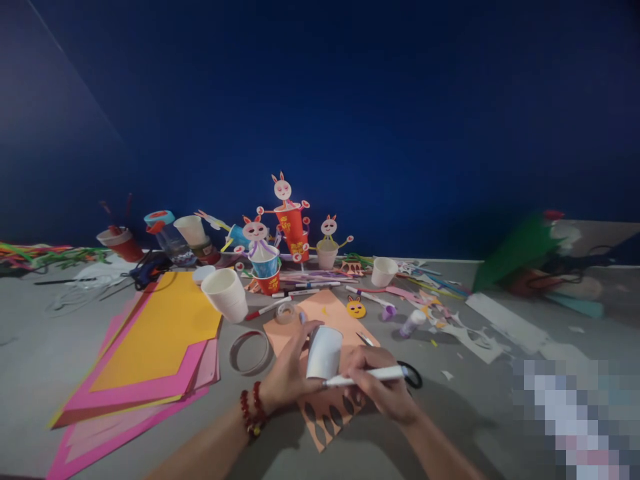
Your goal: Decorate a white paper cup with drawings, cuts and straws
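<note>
While our left hand [287, 380] grips the tilted white paper cup [324, 352] above the peach paper [350, 323], apparently to steady it, our right hand [390, 398] pinches a white marker [387, 374] along its barrel, seemingly for control, its tip near the cup's lower edge.

Dim light, blur toward edges

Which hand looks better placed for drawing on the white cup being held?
Probably the right hand: it grips a white marker, tip pointing in by the cup, while the left hand is busy holding that cup.
</note>
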